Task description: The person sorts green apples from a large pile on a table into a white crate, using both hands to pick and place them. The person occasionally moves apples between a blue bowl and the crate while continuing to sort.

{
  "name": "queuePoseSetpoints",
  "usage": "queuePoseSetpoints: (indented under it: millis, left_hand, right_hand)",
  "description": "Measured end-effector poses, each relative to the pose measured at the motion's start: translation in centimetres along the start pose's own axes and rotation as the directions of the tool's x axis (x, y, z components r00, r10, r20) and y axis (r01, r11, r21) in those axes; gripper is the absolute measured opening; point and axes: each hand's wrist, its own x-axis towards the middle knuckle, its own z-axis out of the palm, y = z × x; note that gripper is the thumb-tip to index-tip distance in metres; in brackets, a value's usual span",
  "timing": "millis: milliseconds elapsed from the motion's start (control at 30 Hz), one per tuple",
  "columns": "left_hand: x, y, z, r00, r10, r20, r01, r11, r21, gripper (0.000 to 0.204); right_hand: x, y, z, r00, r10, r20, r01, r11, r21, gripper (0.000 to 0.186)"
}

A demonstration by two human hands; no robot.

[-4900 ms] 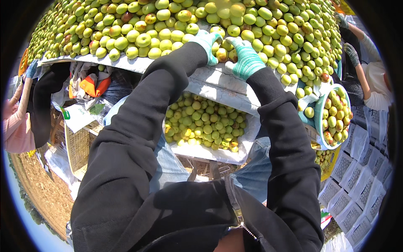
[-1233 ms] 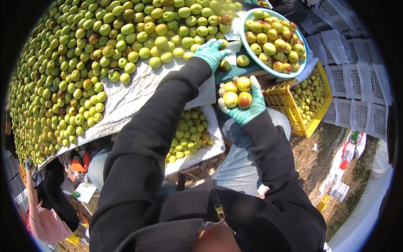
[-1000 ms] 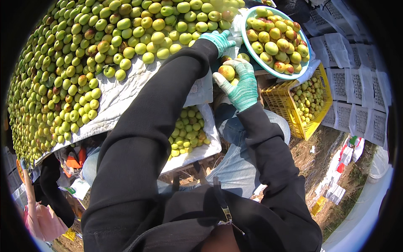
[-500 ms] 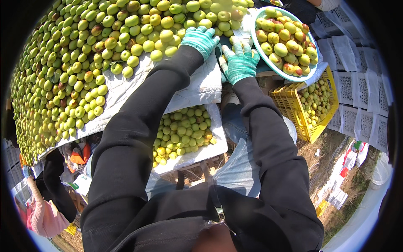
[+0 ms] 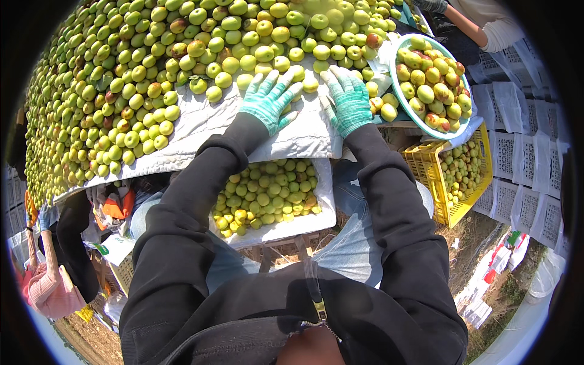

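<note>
My left hand [image 5: 267, 100], in a teal glove with pale fingertips, rests with spread fingers on the white quilted cloth [image 5: 201, 125], its fingertips at the lower edge of a large heap of green, partly reddish round fruit [image 5: 231, 36]. My right hand [image 5: 350, 103], gloved alike, lies palm down with fingers out at the cloth's right part, beside a few loose fruits [image 5: 388, 112]. Neither shows anything gripped, though fruit beneath the fingertips could be hidden. A pale blue basin [image 5: 398, 85] piled with yellow-red fruit stands right of my right hand.
A white-lined tray of fruit [image 5: 267, 194] lies below the cloth edge over my knees. A yellow crate of fruit [image 5: 450, 210] stands at the right, near stacked grey crates [image 5: 505, 152]. Co-workers show at the left, a pink sleeve [image 5: 48, 274], and at the top right, a pale sleeve [image 5: 499, 33].
My right hand held several fruits about a second ago; it now lies open without them. My left hand has drawn down and left from beside the basin. The view has shifted.
</note>
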Motion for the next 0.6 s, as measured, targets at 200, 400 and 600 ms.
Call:
queuePoseSetpoints:
  millis: [200, 400, 600]
  left_hand:
    - [-1.1, -3.2, -1.3, 0.876, -0.483, -0.014, 0.44, 0.809, -0.391, 0.116]
    - [0.8, -4.8, -1.9, 0.876, -0.331, 0.352, 0.46, 0.791, -0.403, 0.131]
    - [0.4, -6.9, -1.2, 0.929, -0.216, 0.3, 0.367, 0.631, -0.683, 0.121]
  right_hand:
    - [6.4, -2.3, 0.0, 0.831, 0.253, 0.495, -0.365, 0.92, 0.143, 0.12]
    - [8.3, -5.1, 1.2, 0.719, 0.18, 0.671, -0.386, 0.906, 0.171, 0.132]
    - [9.5, -3.9, 2.7, 0.708, 0.008, 0.707, -0.407, 0.822, 0.398, 0.117]
